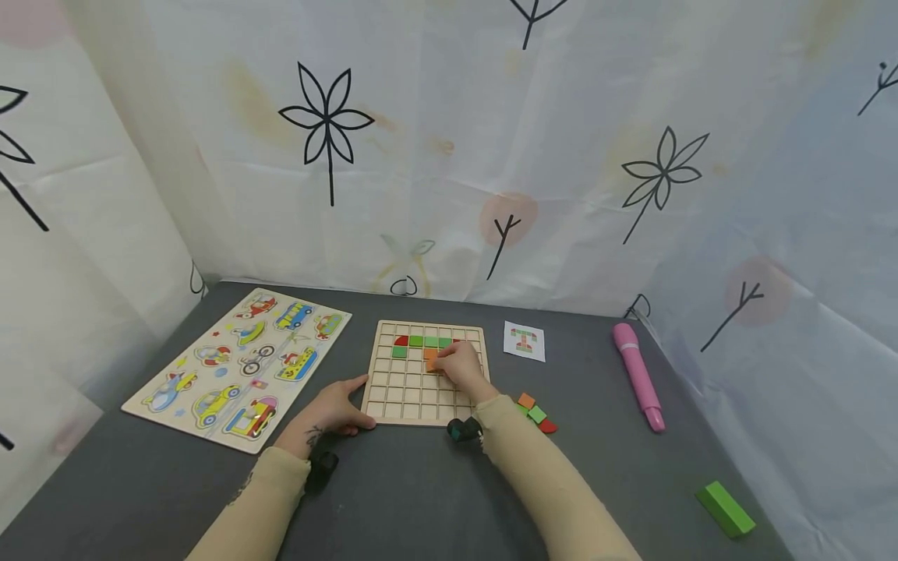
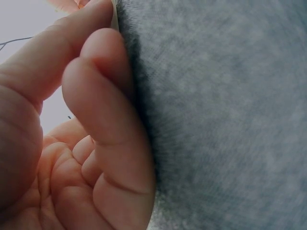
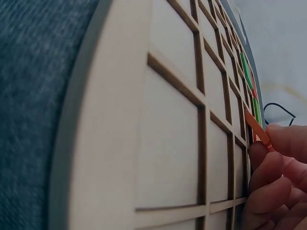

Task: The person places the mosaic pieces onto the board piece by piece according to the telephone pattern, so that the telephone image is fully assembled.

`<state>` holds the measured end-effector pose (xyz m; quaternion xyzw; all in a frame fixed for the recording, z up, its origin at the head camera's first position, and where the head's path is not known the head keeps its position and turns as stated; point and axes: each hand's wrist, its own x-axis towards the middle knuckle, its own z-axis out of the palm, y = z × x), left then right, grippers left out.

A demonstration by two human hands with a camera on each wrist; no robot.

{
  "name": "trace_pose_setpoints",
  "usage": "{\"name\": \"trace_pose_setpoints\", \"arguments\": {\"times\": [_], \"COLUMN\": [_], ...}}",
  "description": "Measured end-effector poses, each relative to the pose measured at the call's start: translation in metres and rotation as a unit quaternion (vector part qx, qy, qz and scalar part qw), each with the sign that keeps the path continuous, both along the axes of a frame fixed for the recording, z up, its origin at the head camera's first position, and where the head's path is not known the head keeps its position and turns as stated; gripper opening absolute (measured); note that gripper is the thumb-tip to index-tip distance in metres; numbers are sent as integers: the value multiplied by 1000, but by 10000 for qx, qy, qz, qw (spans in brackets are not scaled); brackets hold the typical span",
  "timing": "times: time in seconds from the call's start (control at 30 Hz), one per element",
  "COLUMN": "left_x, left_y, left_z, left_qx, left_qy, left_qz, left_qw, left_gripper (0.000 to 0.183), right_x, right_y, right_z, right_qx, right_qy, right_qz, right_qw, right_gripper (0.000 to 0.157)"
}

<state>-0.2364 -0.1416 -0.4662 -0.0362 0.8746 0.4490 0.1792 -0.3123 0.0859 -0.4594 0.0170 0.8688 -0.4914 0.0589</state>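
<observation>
A wooden grid board (image 1: 403, 389) lies on the table. My left hand (image 1: 335, 409) holds it by the near left corner, thumb at the front edge and a finger at the left edge. In the left wrist view the other fingers (image 2: 110, 115) are bent, close to the dark tabletop. My right hand (image 1: 463, 368) pinches an orange tile (image 3: 258, 128) between thumb and fingers, one end of it at a square of the grid. In the far rows sit green tiles (image 1: 416, 341), a red tile (image 1: 401, 340) and another orange tile (image 1: 430, 354); my right hand partly hides this area.
Loose orange, green and red tiles (image 1: 536, 414) lie right of the board, beside my right sleeve. Behind them is a pattern card (image 1: 524, 341). A vehicle picture board (image 1: 231, 366) lies left; a pink pen-like stick (image 1: 638, 378) and a green block (image 1: 726, 509) lie right.
</observation>
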Motion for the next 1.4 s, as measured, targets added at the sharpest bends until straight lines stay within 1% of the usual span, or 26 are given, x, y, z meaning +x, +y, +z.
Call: {"name": "trace_pose_setpoints", "arguments": {"times": [0.2, 0.33, 0.43, 0.53, 0.67, 0.73, 0.8, 0.9, 1.0, 1.07, 1.17, 1.27, 1.4], "left_x": [-1, -2, -3, -3, -2, -2, -2, -2, -3, -3, -4, -3, -1], "left_y": [-2, -2, -2, -1, -1, -1, -2, -2, -1, -1, 0, 0, 0], "left_z": [-3, -4, -4, -4, -3, -2, -2, -3, -4, -5, -4, -4, -2], "left_qx": [37, 34, 24, 22, 26, 20, 8, 2, 20, 55, 82, 82, 49], "left_qy": [-30, -33, -58, -72, -55, -38, -19, -7, -7, -18, -5, 18, 43], "left_qz": [-8, -32, 10, 24, 7, -7, -30, -40, -14, 35, 6, -9, -26], "left_qw": [10000, 10000, 10000, 10000, 10000, 10000, 10000, 10000, 10000, 10000, 10000, 10000, 10000], "left_gripper": [93, 93, 93, 93, 93, 93, 93, 93, 93, 93, 94, 94, 95], "right_x": [-1, 0, -1, 0, 3, 5, 7, 10, 13, 16, 24, 34, 49], "right_y": [-4, -5, -6, -6, -3, 0, 5, 15, 31, 44, 65, 87, 112], "right_z": [0, -1, -1, 0, 2, 6, 10, 17, 24, 28, 30, 29, 24], "right_qx": [425, 556, 659, 684, 458, 184, -191, -670, -866, -850, -730, -544, -251], "right_qy": [-16, 40, 97, 53, -24, -18, 43, 162, 258, 292, 309, 273, 197], "right_qz": [-63, -43, -43, -17, 13, 58, 150, 331, 375, 295, 79, -189, -541], "right_qw": [9991, 9984, 9978, 9976, 9989, 9998, 9997, 9971, 9952, 9955, 9968, 9980, 9980], "right_gripper": [16, 14, 12, 13, 12, 12, 16, 25, 31, 33, 35, 37, 36]}}
